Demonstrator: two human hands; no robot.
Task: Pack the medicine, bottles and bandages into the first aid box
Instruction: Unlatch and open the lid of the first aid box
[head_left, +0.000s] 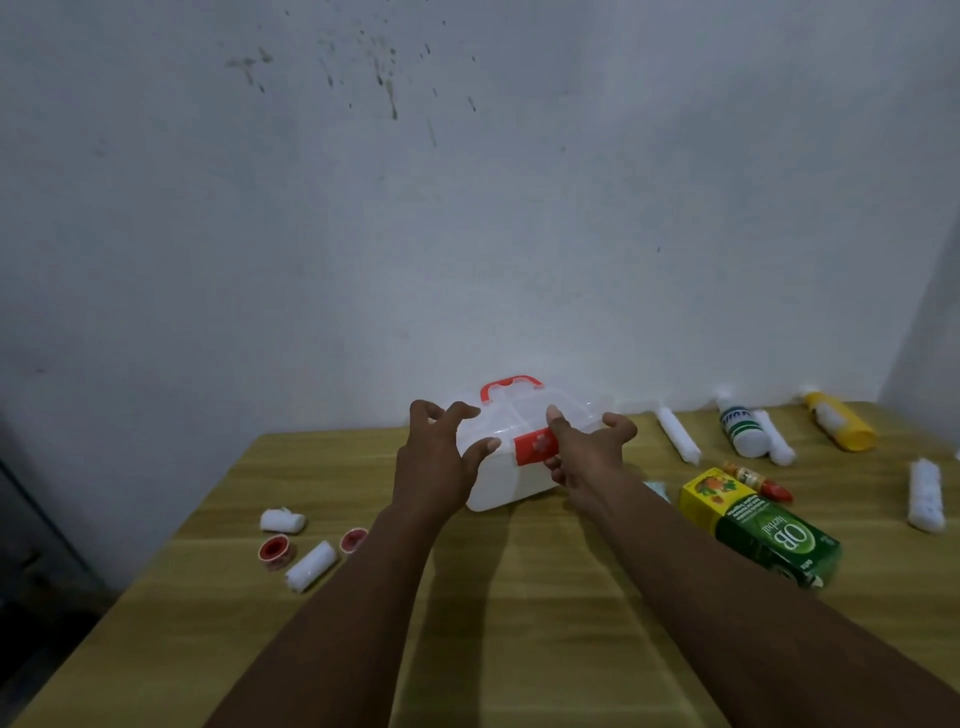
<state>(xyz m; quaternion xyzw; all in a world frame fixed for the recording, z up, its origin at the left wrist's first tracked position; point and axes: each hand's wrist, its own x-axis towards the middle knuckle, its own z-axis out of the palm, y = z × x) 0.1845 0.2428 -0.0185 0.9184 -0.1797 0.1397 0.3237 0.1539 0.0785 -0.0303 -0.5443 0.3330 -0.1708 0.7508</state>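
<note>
A white translucent first aid box (498, 480) with a red handle and red front latch stands closed near the wall on the wooden table (519, 613). My left hand (441, 460) clasps its left corner. My right hand (584, 449) holds the right side, thumb on the lid by the latch. Two white bandage rolls (310, 565) and two red tape rolls (275, 551) lie at the left. On the right lie a green and yellow medicine carton (763, 530), a small red-capped bottle (758, 480), a white bottle (743, 428), a yellow bottle (839, 421) and several white rolls (678, 434).
A pale wall rises right behind the box. The table's left edge drops to a dark floor area (47, 571). A second wall closes in at the far right corner.
</note>
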